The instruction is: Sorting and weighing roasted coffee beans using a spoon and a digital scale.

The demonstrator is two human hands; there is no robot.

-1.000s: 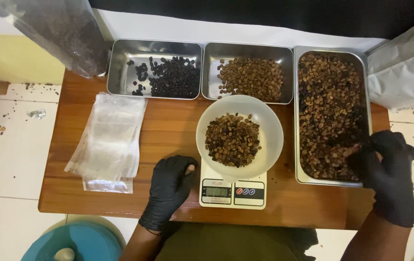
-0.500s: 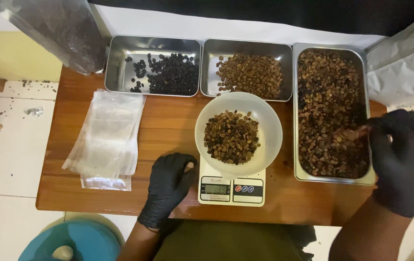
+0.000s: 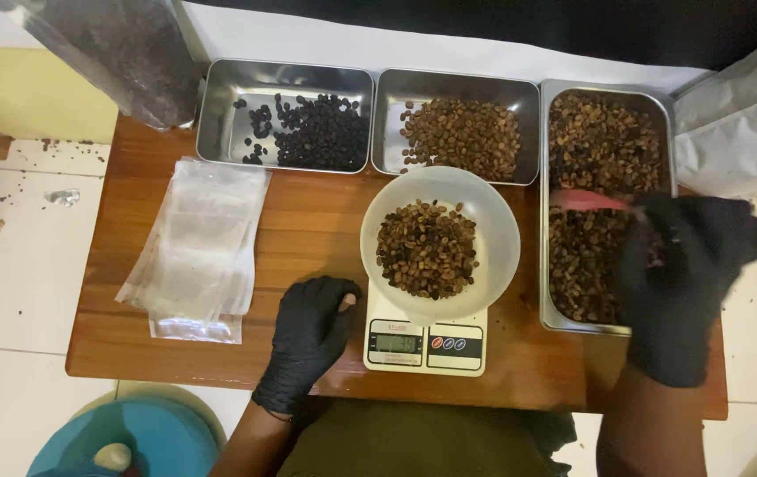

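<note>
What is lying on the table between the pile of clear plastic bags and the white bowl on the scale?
In the head view, only bare wooden table lies between the plastic bags and the bowl. The left hand rests nearer the person, beside the scale.

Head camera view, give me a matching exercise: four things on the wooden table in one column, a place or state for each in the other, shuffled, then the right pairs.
Things:
1. white bowl
2. clear bags
3. left hand
4. right hand

Places or states:
A. stacked at the table's left side
B. over the long tray of brown beans
C. on the kitchen scale
D. resting beside the scale

Pairs: 1-C, 2-A, 3-D, 4-B
</note>
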